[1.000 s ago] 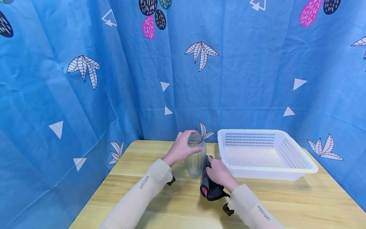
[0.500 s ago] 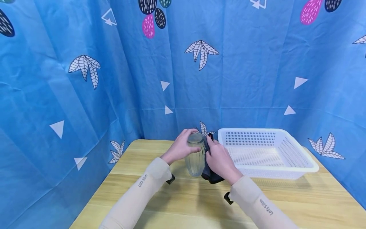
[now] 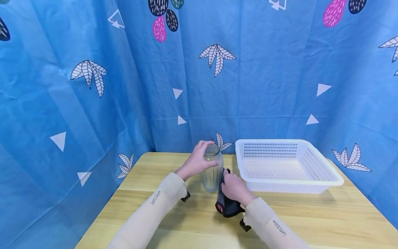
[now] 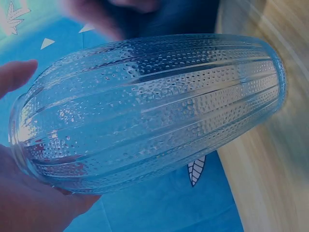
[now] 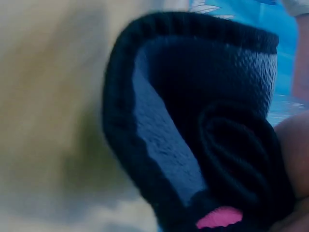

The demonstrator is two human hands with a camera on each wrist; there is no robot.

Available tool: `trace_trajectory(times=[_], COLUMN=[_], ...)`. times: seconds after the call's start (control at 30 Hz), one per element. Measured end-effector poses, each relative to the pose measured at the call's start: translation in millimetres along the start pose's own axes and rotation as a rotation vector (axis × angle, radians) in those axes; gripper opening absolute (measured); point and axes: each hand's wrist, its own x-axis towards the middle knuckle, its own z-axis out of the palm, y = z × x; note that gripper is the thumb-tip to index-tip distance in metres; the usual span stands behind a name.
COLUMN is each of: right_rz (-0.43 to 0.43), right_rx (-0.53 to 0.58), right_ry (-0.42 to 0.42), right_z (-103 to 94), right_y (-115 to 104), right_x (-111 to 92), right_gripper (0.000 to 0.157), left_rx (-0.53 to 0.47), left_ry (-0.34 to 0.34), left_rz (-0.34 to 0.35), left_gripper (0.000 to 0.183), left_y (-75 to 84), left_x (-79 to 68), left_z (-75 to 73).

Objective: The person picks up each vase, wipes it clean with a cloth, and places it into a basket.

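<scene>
A clear ribbed glass vase point(image 3: 211, 174) stands upright on the table, its dimpled side filling the left wrist view. My left hand point(image 3: 196, 162) grips it near the top, thumb and fingers around the neck just below the rim. A dark grey cloth with black stitched edging point(image 3: 228, 206) is bunched in my right hand point(image 3: 235, 186), at the right side of the vase. In the right wrist view the folded cloth point(image 5: 169, 125) shows a rough grey face and a small pink patch. My right fingertips are partly hidden by the cloth and hand.
A white perforated plastic basket point(image 3: 292, 186) sits at the right rear of the wooden table point(image 3: 183, 224). Blue patterned curtains point(image 3: 264, 86) hang behind and on both sides. A black strap piece point(image 3: 245, 225) hangs beneath the right sleeve.
My right hand has gone up along the vase's side with the cloth, then back down. My left hand and the vase stay in place.
</scene>
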Motion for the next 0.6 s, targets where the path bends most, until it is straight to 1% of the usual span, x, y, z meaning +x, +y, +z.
trace_trajectory(times=[0.07,0.1,0.2,0.27,0.37,0.47,0.53,0.6], right_rz=[0.010,0.013,0.028,0.044,0.073,0.078,0.052,0.023], right_rx=[0.002,-0.003,0.051,0.094,0.152,0.177,0.174,0.144], right_ry=[-0.047,-0.055,-0.057,-0.054,-0.049,-0.019,0.015,0.052], right_z=[6.9,9.3,10.3,7.7,-0.6,-12.5,-21.1,-29.8], right_y=[4.0,5.6,8.7,9.0,6.6,2.1,-1.2,-4.8], right_x=[2.0,3.4,4.2,4.0,1.5,-1.3,-2.7,-3.7], right_gripper=[0.061,0.060,0.059,0.058,0.057,0.058,0.059,0.060], left_rx=[0.029,0.046,0.106,0.124,0.133,0.136,0.132,0.123], left_ry=[0.007,0.012,0.026,0.032,0.015,0.000,-0.003,-0.003], left_rz=[0.002,0.003,0.000,-0.006,-0.004,0.008,0.004,-0.006], left_gripper=[0.078,0.078,0.077,0.077,0.077,0.077,0.077,0.076], left_y=[0.4,0.8,2.6,3.7,4.8,5.5,5.6,4.8], left_x=[0.4,0.7,0.6,0.3,-0.3,-0.6,-1.0,-1.2], left_z=[-1.1,-2.0,-2.7,-3.6,-4.7,-5.3,-5.6,-5.5])
